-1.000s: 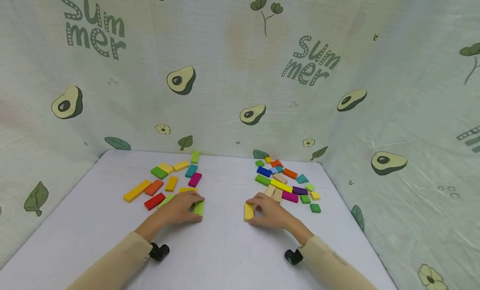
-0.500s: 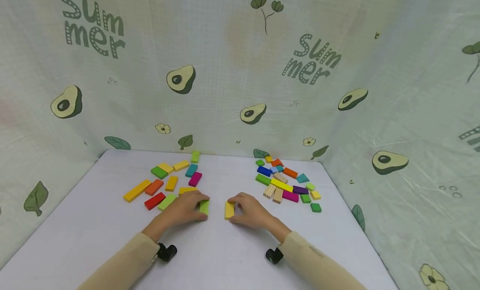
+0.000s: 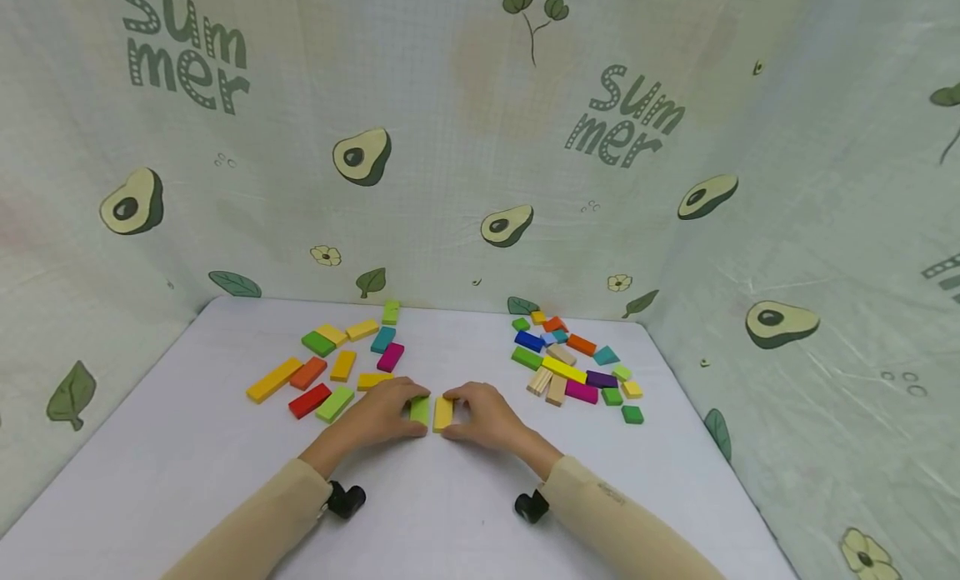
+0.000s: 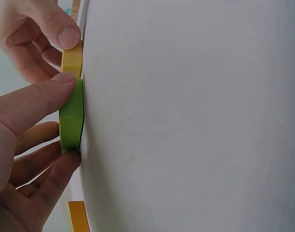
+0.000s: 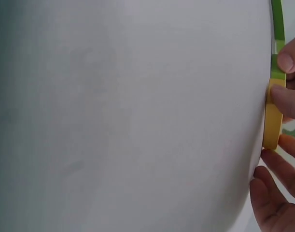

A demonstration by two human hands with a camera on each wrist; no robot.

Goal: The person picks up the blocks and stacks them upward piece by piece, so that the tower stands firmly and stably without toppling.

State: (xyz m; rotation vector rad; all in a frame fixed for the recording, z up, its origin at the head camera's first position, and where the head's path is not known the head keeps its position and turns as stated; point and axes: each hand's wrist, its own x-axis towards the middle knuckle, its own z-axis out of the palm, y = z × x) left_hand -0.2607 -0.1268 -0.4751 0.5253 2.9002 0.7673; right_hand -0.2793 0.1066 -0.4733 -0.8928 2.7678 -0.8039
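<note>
My left hand [image 3: 386, 413] pinches a light green block [image 3: 419, 410] between thumb and fingers, at the middle of the white table. Facing it, my right hand [image 3: 483, 417] grips a yellow block [image 3: 443, 414] the same way. The two blocks lie side by side with a narrow gap between them in the head view. In the left wrist view the green block [image 4: 71, 116] sits low at the table surface, the yellow block [image 4: 72, 60] just beyond it. The right wrist view shows the yellow block [image 5: 273, 116] between thumb and fingertips.
Several loose blocks lie at the left, among them a red block [image 3: 309, 401], a long orange block [image 3: 274, 380] and another light green block [image 3: 334, 404]. On the right is a cluster with a blue block [image 3: 529, 341] and a magenta block [image 3: 581, 391]. Patterned cloth [image 3: 435, 147] hangs behind the table.
My right hand has moved left with the yellow block, and my left hand slightly right with the green block. The gap between the blocks has shrunk from wide to narrow.
</note>
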